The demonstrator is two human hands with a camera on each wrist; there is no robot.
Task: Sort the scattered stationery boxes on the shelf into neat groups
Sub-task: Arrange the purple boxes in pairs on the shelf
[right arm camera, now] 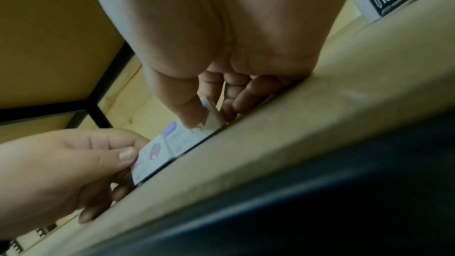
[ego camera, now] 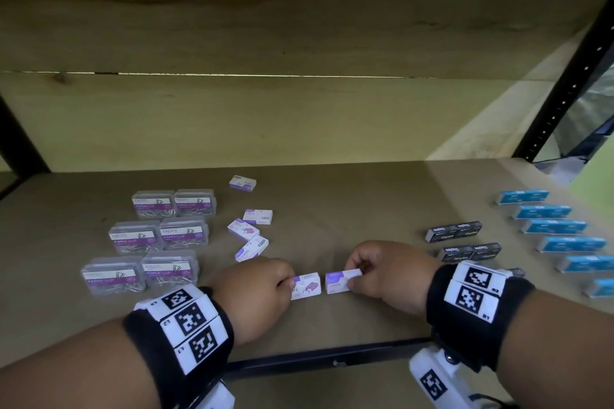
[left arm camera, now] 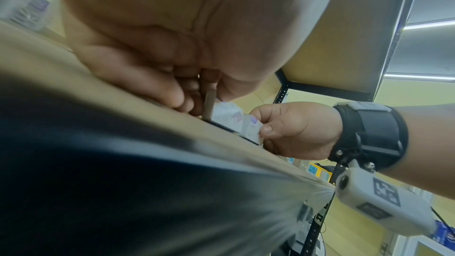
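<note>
Two small white-and-purple staple boxes lie side by side on the brown shelf (ego camera: 332, 202) near its front edge. My left hand (ego camera: 257, 284) pinches the left box (ego camera: 307, 286), and my right hand (ego camera: 382, 271) pinches the right box (ego camera: 339, 281). The two boxes almost touch. From the right wrist view, my thumb presses on the right box (right arm camera: 187, 137) while the left box (right arm camera: 147, 160) sits between the other hand's thumb and fingers. Several more purple-and-white boxes (ego camera: 249, 231) lie scattered behind my left hand.
Several clear paper clip boxes (ego camera: 159, 236) stand in paired rows at the left. Black staple boxes (ego camera: 453, 232) sit right of my right hand, with a column of blue boxes (ego camera: 558, 227) further right. A black upright (ego camera: 564, 76) bounds the shelf.
</note>
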